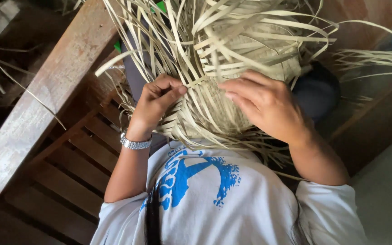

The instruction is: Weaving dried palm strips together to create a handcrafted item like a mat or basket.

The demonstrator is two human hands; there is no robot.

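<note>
Two hands work a half-woven mat (pixel 223 81) held over the lap. The left hand (pixel 157 102) has a tight grip pinching one strip (pixel 195 81); the right hand (pixel 264 106) lies open on the weave. Pulled sharply, the strip could probably split or loosen neighbouring rows.

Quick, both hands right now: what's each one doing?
Left hand: closed, pinching a pale strip of the woven piece.
Right hand: open, fingers resting flat on the weave.
</note>
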